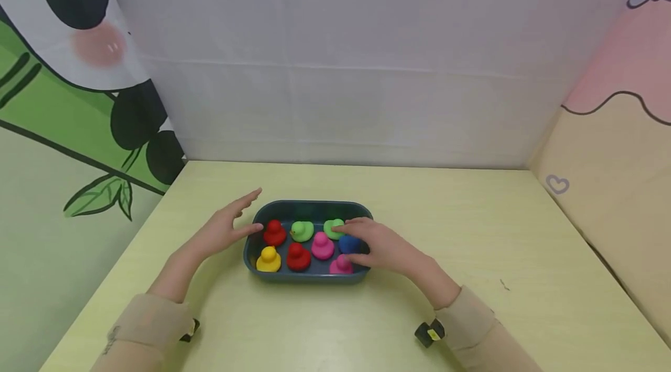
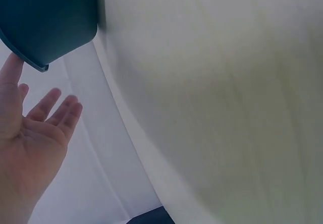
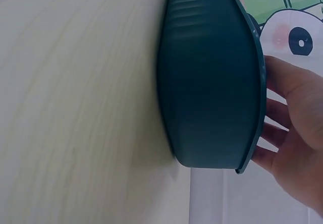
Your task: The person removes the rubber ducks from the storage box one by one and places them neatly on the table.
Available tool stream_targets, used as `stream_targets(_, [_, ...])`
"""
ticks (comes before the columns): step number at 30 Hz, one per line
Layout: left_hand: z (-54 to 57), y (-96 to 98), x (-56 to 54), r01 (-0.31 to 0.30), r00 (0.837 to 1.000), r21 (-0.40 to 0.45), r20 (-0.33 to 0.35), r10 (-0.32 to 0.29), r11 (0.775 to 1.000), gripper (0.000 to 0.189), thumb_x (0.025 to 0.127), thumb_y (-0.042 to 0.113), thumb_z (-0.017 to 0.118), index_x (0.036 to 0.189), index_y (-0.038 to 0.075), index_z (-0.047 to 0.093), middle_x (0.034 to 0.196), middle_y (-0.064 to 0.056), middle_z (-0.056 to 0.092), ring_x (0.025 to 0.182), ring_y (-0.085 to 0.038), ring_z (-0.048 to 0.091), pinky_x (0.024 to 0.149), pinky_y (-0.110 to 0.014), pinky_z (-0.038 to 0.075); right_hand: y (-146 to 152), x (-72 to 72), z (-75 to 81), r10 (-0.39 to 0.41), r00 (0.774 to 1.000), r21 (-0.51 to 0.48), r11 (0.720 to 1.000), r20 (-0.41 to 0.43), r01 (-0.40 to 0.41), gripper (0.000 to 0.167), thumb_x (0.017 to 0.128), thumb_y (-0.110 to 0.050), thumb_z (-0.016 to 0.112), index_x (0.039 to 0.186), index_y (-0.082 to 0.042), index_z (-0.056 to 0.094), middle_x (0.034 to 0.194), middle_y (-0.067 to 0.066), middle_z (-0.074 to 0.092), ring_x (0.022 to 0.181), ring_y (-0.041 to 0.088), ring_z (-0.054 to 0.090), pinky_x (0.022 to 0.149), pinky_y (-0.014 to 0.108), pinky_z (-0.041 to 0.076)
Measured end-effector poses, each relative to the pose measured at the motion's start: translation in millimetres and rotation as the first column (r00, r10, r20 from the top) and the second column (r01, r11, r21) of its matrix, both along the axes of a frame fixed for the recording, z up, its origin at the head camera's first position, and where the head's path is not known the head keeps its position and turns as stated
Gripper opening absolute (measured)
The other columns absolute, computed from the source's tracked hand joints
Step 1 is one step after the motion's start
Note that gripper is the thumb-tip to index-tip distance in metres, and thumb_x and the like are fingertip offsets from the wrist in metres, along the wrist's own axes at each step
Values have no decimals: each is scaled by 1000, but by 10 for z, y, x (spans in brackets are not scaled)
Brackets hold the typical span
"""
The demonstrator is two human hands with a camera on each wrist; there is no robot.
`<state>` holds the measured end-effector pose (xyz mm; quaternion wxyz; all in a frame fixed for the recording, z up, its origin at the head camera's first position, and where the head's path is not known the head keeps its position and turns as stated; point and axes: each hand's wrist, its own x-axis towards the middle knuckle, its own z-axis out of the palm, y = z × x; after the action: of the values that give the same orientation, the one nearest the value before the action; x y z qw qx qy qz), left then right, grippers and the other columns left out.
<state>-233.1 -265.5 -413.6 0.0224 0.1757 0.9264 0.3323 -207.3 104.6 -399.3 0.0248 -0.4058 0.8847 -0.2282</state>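
A dark teal plastic tub (image 1: 309,279) holds several small rubber ducks. Along its far side are a red duck (image 1: 275,233), a green duck (image 1: 302,231) and another green one (image 1: 330,228). Nearer are a yellow duck (image 1: 269,259), a second red duck (image 1: 298,258) and a pink duck (image 1: 322,246). My left hand (image 1: 222,231) is at the tub's left end, fingers spread, thumb at the rim. My right hand (image 1: 385,245) reaches over the right end, thumb and fingers apart around a partly hidden blue duck (image 1: 349,244). Another pink duck (image 1: 342,265) lies by the right thumb.
The tub stands on a pale wood-grain table (image 1: 472,232). A white sheet (image 1: 341,69) hangs behind the table. Cartoon-printed panels flank it at left (image 1: 94,127) and right (image 1: 613,186). A small black device (image 1: 430,333) sits at the right cuff.
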Motion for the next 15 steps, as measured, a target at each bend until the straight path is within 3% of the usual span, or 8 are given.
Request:
stream_targets(8, [-71, -29, -23, 44, 997, 77, 66, -49, 996, 76, 89, 36, 64, 151, 30, 21, 143, -18, 43, 124, -39, 48, 98, -52, 43, 16, -94, -48, 124, 992, 34, 992, 21, -125, 43, 85, -26, 71, 125, -14, 62, 125, -4, 61, 126, 20, 47, 104, 36, 41])
stream_targets(15, [-71, -41, -54, 44, 992, 105, 116, -56, 993, 72, 91, 31, 63, 150, 22, 24, 138, -22, 47, 123, -39, 49, 95, -50, 46, 13, -162, -71, 193, 981, 62, 979, 35, -195, 32, 86, -21, 70, 117, -13, 67, 115, -2, 66, 120, 18, 50, 102, 34, 43])
